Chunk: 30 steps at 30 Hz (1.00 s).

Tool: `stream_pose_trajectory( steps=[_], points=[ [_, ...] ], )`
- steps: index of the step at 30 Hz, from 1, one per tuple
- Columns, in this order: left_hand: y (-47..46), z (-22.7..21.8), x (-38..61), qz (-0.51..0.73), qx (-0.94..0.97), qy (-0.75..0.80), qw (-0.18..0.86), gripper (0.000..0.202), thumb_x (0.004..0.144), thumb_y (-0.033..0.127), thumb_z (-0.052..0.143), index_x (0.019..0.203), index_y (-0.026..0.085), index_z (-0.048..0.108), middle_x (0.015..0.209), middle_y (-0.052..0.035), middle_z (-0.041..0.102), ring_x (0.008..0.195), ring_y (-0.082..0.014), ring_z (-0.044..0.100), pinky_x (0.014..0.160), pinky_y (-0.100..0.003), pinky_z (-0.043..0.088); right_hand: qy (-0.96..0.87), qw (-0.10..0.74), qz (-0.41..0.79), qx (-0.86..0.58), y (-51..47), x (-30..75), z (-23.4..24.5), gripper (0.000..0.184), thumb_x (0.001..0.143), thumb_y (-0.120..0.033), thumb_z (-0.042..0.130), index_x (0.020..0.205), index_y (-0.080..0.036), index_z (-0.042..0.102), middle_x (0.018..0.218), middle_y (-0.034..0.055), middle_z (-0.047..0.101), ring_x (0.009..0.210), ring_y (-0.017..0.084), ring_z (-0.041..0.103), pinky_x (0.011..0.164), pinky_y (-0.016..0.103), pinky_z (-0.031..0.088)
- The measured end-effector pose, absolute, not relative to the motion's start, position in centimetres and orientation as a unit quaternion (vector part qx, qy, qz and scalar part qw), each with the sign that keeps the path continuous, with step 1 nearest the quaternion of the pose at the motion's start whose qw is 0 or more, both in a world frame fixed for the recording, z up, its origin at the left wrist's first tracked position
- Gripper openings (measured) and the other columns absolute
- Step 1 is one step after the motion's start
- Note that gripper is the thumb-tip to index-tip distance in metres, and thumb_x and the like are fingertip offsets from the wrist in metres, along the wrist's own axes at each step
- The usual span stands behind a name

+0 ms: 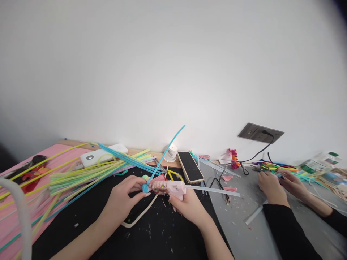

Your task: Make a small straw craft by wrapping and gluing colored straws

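Observation:
Between the thumb and fingers of my left hand [126, 193] is a small blue coil of pipe cleaner [145, 187]. A straight blue pipe cleaner [169, 150] rises from the coil toward the upper right, and a bit of green shows behind it. My right hand [189, 206] is wrapped round a pale pink hot glue gun [176, 188], its nozzle end crusted and pointing left at the coil. Out of the gun's back sticks a clear glue stick [214, 190]. Whether the nozzle touches the coil I cannot tell. Below both hands lies a black mat [151, 234].
To the left lie many pastel pipe cleaners [73, 182] and a white power bank [101, 155]. Behind my hands are a paper cup [171, 153] and a phone [190, 167]. At right, a co-worker's hands [273, 189] work near a black cord [257, 157] and bottle [332, 159].

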<state>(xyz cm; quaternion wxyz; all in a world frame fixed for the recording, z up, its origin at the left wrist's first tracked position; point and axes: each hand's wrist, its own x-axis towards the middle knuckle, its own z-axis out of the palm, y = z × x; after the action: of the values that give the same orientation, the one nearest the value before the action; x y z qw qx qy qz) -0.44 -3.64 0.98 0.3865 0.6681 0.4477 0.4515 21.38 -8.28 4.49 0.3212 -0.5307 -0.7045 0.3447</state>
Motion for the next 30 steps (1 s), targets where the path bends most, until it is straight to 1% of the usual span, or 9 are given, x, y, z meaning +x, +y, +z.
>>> stream_pose_trajectory(
  steps=[2,5,7,13,15,20,25,28,30],
  points=[
    [-3.63,0.89,-0.50,0.453,0.664,0.450,0.389,0.016,0.066,0.024,0.071,0.081,0.022,0.066,0.084,-0.0008,0.065,0.077,-0.0199,0.067,0.080,-0.034,0.058,-0.688,0.326,0.362,-0.537,-8.34,21.43,4.51,0.023,0.077,-0.013,0.050,0.092,-0.021,0.065,0.060,-0.0032,0.058,0.056,0.014,0.053,0.054,0.022,0.043],
    [-3.58,0.79,-0.55,0.454,0.659,0.451,0.396,0.017,0.066,0.023,0.071,0.082,0.022,0.066,0.085,-0.0008,0.065,0.078,-0.0197,0.067,0.080,-0.034,0.058,-0.663,0.326,0.391,-0.549,-8.42,21.53,4.32,0.016,0.077,-0.014,0.051,0.082,-0.020,0.064,0.054,-0.0051,0.052,0.048,0.011,0.047,0.048,0.020,0.039],
    [-3.50,0.75,-0.55,0.455,0.656,0.452,0.399,0.017,0.066,0.024,0.071,0.083,0.022,0.066,0.085,-0.0006,0.064,0.079,-0.0196,0.067,0.081,-0.034,0.057,-0.655,0.324,0.402,-0.551,-8.44,21.59,4.19,0.013,0.078,-0.014,0.051,0.081,-0.020,0.063,0.053,-0.0059,0.050,0.045,0.010,0.044,0.045,0.019,0.036],
    [-3.33,0.71,-0.59,0.460,0.643,0.461,0.403,0.019,0.066,0.023,0.071,0.083,0.020,0.065,0.084,-0.0007,0.065,0.079,-0.0199,0.066,0.082,-0.035,0.057,-0.659,0.329,0.412,-0.536,-8.41,21.60,4.23,0.025,0.078,-0.013,0.051,0.098,-0.020,0.064,0.056,-0.0063,0.050,0.046,0.009,0.042,0.044,0.018,0.035],
    [-3.38,0.72,-0.62,0.456,0.634,0.468,0.413,0.019,0.066,0.024,0.071,0.084,0.020,0.065,0.083,-0.0011,0.066,0.079,-0.0202,0.067,0.081,-0.035,0.056,-0.658,0.328,0.412,-0.538,-8.40,21.59,4.24,0.026,0.077,-0.013,0.051,0.098,-0.020,0.064,0.057,-0.0060,0.051,0.046,0.009,0.042,0.045,0.018,0.036],
    [-3.41,0.74,-0.48,0.446,0.589,0.474,0.480,0.026,0.064,0.026,0.072,0.087,0.018,0.062,0.080,-0.0025,0.069,0.081,-0.0225,0.068,0.080,-0.036,0.056,-0.667,0.330,0.392,-0.541,-8.39,21.62,4.09,0.023,0.077,-0.014,0.052,0.095,-0.020,0.065,0.058,-0.0054,0.053,0.049,0.010,0.044,0.048,0.019,0.038],
    [-3.16,0.83,-0.37,0.448,0.558,0.462,0.523,0.030,0.062,0.029,0.073,0.087,0.017,0.062,0.086,-0.0052,0.072,0.086,-0.0253,0.069,0.081,-0.038,0.056,-0.674,0.335,0.374,-0.541,-8.36,21.63,4.09,0.024,0.077,-0.014,0.052,0.095,-0.021,0.066,0.063,-0.0034,0.058,0.057,0.012,0.050,0.053,0.020,0.042],
    [-3.03,0.87,-0.45,0.440,0.552,0.456,0.541,0.032,0.063,0.031,0.074,0.090,0.017,0.062,0.091,-0.0072,0.073,0.089,-0.0269,0.069,0.084,-0.040,0.055,-0.679,0.334,0.364,-0.543,-8.31,21.60,4.13,0.026,0.077,-0.014,0.052,0.098,-0.021,0.066,0.066,-0.0027,0.059,0.059,0.013,0.051,0.055,0.021,0.043],
    [-3.01,0.88,-0.53,0.437,0.549,0.452,0.551,0.034,0.063,0.032,0.075,0.091,0.017,0.062,0.093,-0.0080,0.073,0.091,-0.0276,0.069,0.086,-0.041,0.053,-0.682,0.336,0.355,-0.545,-8.28,21.56,4.15,0.023,0.078,-0.014,0.052,0.095,-0.021,0.067,0.069,-0.0019,0.061,0.059,0.013,0.051,0.056,0.021,0.043]
  ],
)
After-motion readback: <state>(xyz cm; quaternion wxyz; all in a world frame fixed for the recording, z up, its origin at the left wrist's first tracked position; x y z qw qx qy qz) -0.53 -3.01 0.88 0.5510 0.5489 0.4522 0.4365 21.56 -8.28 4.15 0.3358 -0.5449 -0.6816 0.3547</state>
